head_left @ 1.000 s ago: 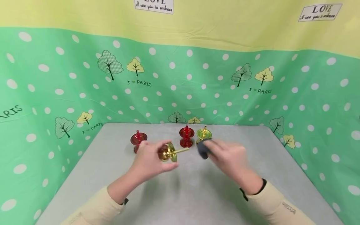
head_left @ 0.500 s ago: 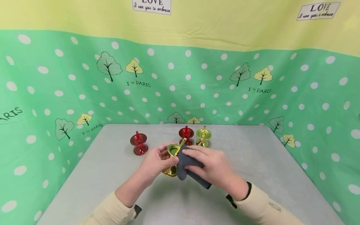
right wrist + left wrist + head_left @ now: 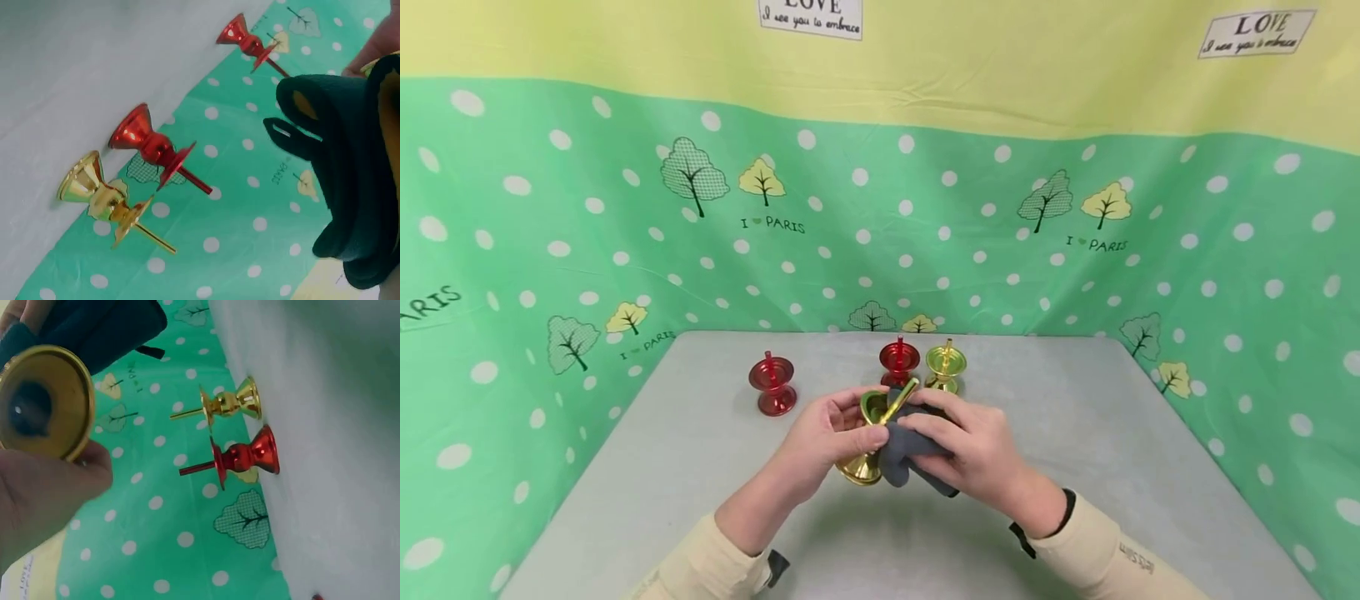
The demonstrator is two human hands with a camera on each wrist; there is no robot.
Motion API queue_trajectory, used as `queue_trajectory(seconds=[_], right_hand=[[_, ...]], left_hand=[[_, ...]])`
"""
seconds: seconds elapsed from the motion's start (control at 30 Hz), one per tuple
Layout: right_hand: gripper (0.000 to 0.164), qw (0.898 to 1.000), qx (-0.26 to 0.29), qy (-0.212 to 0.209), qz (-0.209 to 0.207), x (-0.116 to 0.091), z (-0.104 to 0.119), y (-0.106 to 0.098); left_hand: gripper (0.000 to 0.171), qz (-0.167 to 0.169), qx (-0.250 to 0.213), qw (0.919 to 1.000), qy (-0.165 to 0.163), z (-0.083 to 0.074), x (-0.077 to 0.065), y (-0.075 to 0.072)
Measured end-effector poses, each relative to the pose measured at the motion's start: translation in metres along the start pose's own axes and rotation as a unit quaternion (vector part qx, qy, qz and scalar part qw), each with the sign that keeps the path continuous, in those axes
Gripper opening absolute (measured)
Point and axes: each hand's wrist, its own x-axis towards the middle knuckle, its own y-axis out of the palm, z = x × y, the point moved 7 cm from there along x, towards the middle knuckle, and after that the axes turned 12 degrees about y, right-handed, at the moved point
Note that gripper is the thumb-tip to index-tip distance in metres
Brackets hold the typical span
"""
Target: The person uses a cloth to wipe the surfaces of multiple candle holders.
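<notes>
My left hand [image 3: 820, 437] grips a gold candle holder [image 3: 859, 471] by its upper part, tilted above the table. A thin central stem rises from its dish and leans right. In the left wrist view its round gold base [image 3: 70, 387] faces the camera, with a dark hollow underneath. Folded in my right hand [image 3: 981, 446] is a dark grey cloth [image 3: 901, 458], pressed against the holder's right side near dish and stem. Cloth and fingers cover part of the holder. Thick folds of the cloth [image 3: 356, 169] fill the right of the right wrist view.
Upright on the grey table [image 3: 700, 467] are a red candle holder [image 3: 772, 386] at left, another red candle holder [image 3: 898, 358] behind my hands, and a gold candle holder [image 3: 946, 362] beside that one. A green dotted curtain [image 3: 880, 225] encloses the back and sides.
My right hand has brought the cloth leftward onto the gold holder. The held holder has turned from lying sideways to nearer upright. Both hands have since shifted slightly right.
</notes>
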Motion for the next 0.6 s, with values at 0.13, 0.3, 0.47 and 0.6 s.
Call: queue_trajectory(seconds=[0.13,0.3,0.47,0.6], right_hand=[[0.031,1.0,0.02,-0.019,-0.006,0.0,0.0,-0.006],[0.031,0.999,-0.038,-0.004,-0.027,0.003,0.004,-0.006],[0.03,0.993,-0.109,0.002,-0.043,0.008,0.013,-0.002],[0.029,0.997,-0.065,-0.025,-0.034,0.012,0.017,-0.003]], left_hand=[[0.053,0.056,-0.048,0.9971,0.017,0.001,0.0,0.005],[0.057,0.025,0.004,0.9995,0.019,0.003,0.001,0.0],[0.064,-0.036,0.056,0.9976,0.018,0.002,0.003,-0.003],[0.063,-0.012,0.011,0.9983,0.055,-0.004,0.0,-0.004]])
